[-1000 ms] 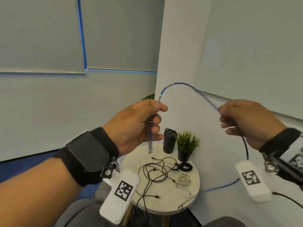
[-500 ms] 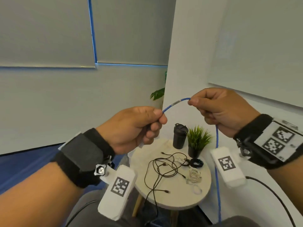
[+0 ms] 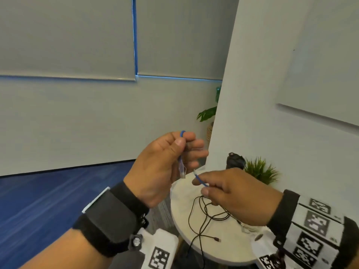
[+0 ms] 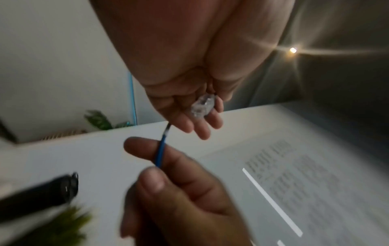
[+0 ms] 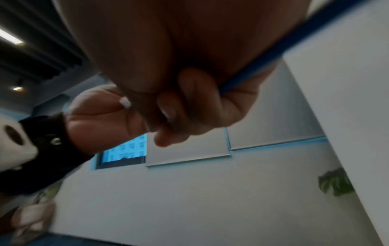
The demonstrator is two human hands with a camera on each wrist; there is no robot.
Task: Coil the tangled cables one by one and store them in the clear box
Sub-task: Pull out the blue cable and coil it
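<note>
The round table below carries a loose tangle of black cables; no clear box shows in any view. Above it the left hand is raised, thumb and curled fingers pinching the blue cable just behind its clear plug, which hangs down. The right hand, lower and just beside, pinches the cable further along. To coil well, I judge each loop should be laid evenly into the left hand's grip, with slack fed without twisting.
</note>
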